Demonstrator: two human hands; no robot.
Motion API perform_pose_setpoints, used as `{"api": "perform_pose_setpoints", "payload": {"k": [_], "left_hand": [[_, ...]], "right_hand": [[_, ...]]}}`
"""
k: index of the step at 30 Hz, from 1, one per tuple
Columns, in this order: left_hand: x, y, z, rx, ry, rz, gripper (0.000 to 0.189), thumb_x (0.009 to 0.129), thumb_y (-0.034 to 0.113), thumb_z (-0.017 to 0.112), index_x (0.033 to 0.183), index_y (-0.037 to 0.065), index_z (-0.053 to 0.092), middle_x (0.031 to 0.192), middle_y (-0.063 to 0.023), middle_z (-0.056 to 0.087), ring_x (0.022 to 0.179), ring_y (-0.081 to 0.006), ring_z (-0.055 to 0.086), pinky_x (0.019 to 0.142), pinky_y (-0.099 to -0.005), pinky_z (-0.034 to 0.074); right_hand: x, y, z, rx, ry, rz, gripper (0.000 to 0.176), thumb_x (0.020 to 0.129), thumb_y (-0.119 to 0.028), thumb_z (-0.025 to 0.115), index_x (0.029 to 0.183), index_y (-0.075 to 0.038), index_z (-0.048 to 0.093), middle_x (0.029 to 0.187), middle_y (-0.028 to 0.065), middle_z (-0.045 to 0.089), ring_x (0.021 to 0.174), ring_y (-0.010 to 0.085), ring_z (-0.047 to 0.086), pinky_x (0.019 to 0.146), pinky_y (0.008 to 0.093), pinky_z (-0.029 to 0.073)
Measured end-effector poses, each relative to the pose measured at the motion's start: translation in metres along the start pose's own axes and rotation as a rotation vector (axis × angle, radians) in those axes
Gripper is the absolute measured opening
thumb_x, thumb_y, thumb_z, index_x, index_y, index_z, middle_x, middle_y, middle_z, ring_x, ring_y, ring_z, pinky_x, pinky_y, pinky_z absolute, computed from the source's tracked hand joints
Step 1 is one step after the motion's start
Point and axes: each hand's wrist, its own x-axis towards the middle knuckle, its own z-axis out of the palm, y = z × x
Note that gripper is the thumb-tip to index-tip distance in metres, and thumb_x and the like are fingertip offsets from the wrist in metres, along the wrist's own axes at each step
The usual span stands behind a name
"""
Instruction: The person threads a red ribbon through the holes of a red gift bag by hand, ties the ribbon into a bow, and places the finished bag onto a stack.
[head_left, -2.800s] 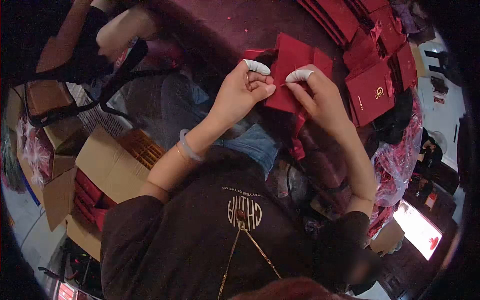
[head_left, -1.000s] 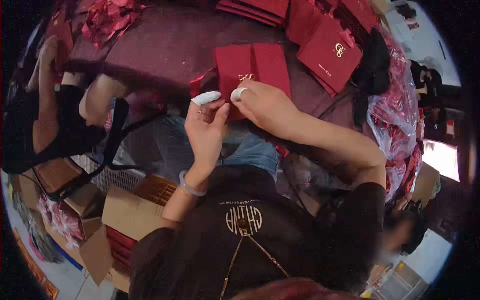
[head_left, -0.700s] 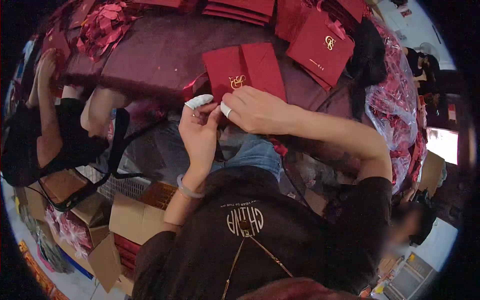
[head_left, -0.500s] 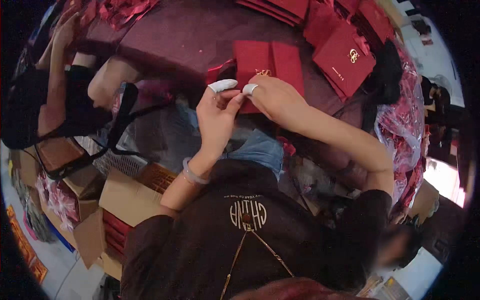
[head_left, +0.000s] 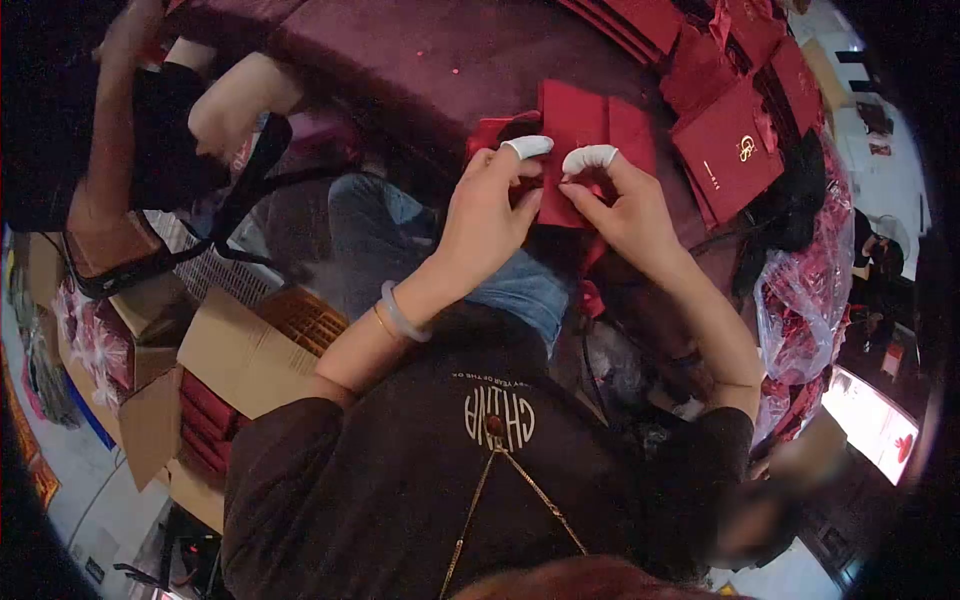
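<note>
Maroon table (head_left: 400, 50), cardboard boxes (head_left: 235, 352), pale floor (head_left: 75, 480)

The scene is seen through a single camera worn on the person's head, aimed forward and steeply down. A fisheye lens is used, so the picture is bent into a circle and ringed by black. The lower half is filled by the wearer's own dark shirt (head_left: 400, 490), seen from very near. The left hand (head_left: 485, 215) and right hand (head_left: 628, 208) are caught just above centre, at arm's reach, closed about a red folded card (head_left: 572, 140). The maroon table (head_left: 400, 50) is set along the top edge, farthest from the lens. Cardboard boxes (head_left: 235, 350) on the floor are taken in at the left, stacked red cards (head_left: 725, 160) and a plastic bag (head_left: 800, 300) at the right.
</note>
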Motion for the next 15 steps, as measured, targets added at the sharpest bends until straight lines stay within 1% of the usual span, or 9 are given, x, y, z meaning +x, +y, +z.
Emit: {"api": "perform_pose_setpoints", "payload": {"k": [3,6,7,8,9,10,13,14,15], "left_hand": [[0.003,-0.001,0.0,0.096,-0.015,0.08,0.043,0.067,-0.004,0.061,0.109,0.003,0.052,0.083,-0.0101,0.059,0.078,-0.0276,0.053,0.067,-0.0362,0.045],[0.006,-0.003,-0.001,0.128,-0.022,0.15,0.042,0.066,-0.004,0.061,0.106,0.002,0.052,0.084,-0.0104,0.059,0.079,-0.029,0.053,0.069,-0.037,0.044],[0.008,0.0,-0.004,0.192,-0.005,0.227,0.04,0.066,-0.005,0.061,0.105,0.001,0.052,0.084,-0.0105,0.059,0.08,-0.0298,0.053,0.07,-0.0378,0.043],[0.01,0.003,-0.006,0.256,0.009,0.305,0.039,0.066,-0.005,0.061,0.103,0.0,0.052,0.083,-0.0107,0.059,0.081,-0.0305,0.052,0.07,-0.0386,0.043],[0.01,0.003,-0.006,0.283,-0.031,0.268,0.031,0.066,-0.005,0.061,0.095,0.0,0.051,0.082,-0.0116,0.058,0.083,-0.0318,0.052,0.072,-0.0399,0.041],[0.01,0.002,-0.007,0.285,-0.048,0.268,0.031,0.066,-0.005,0.061,0.095,0.0,0.051,0.082,-0.0116,0.058,0.083,-0.0318,0.052,0.072,-0.0399,0.041],[0.01,0.001,-0.013,0.298,-0.082,0.212,0.027,0.065,-0.005,0.062,0.084,-0.001,0.044,0.081,-0.0138,0.057,0.083,-0.0342,0.051,0.073,-0.0422,0.041],[0.012,0.0,-0.016,0.303,-0.095,0.239,0.028,0.064,-0.006,0.062,0.085,-0.002,0.044,0.081,-0.014,0.057,0.083,-0.0344,0.051,0.073,-0.0425,0.041],[0.014,0.0,-0.019,0.308,-0.109,0.264,0.029,0.064,-0.007,0.062,0.086,-0.002,0.043,0.08,-0.0143,0.057,0.083,-0.0345,0.051,0.073,-0.0429,0.041]], "right_hand": [[-0.002,-0.001,-0.003,-0.016,-0.056,0.077,0.026,0.077,-0.012,0.066,0.099,-0.004,0.055,0.089,0.012,0.062,0.081,0.0224,0.061,0.07,0.0297,0.047],[-0.002,-0.003,-0.004,0.026,-0.046,0.034,0.029,0.075,-0.012,0.068,0.1,-0.004,0.054,0.088,0.0114,0.06,0.077,0.02,0.059,0.068,0.0294,0.046],[-0.002,-0.002,-0.006,0.029,-0.044,0.039,0.029,0.075,-0.012,0.068,0.1,-0.004,0.054,0.088,0.0114,0.06,0.077,0.02,0.059,0.068,0.0294,0.046],[0.0,0.0,-0.01,0.063,-0.106,0.076,0.031,0.075,-0.013,0.069,0.1,-0.004,0.054,0.087,0.0105,0.06,0.075,0.0183,0.058,0.067,0.0289,0.046],[0.002,0.001,-0.013,0.099,-0.166,0.114,0.032,0.074,-0.013,0.07,0.1,-0.004,0.053,0.086,0.0095,0.059,0.073,0.0166,0.056,0.066,0.0285,0.045],[0.004,0.0,-0.013,0.063,-0.204,0.099,0.034,0.073,-0.013,0.071,0.101,-0.004,0.053,0.084,0.0074,0.058,0.073,0.0145,0.054,0.067,0.0275,0.045],[0.008,-0.002,-0.01,0.073,-0.259,0.089,0.035,0.073,-0.013,0.071,0.101,-0.003,0.052,0.084,0.0077,0.058,0.074,0.0155,0.054,0.067,0.0283,0.045],[0.007,-0.001,-0.007,0.104,-0.221,0.022,0.033,0.074,-0.012,0.07,0.101,-0.003,0.052,0.084,0.0088,0.057,0.074,0.0164,0.055,0.068,0.0296,0.045],[0.007,-0.002,-0.005,0.112,-0.207,0.035,0.033,0.074,-0.012,0.07,0.101,-0.003,0.052,0.084,0.0088,0.057,0.074,0.0164,0.055,0.068,0.0296,0.045]]}}
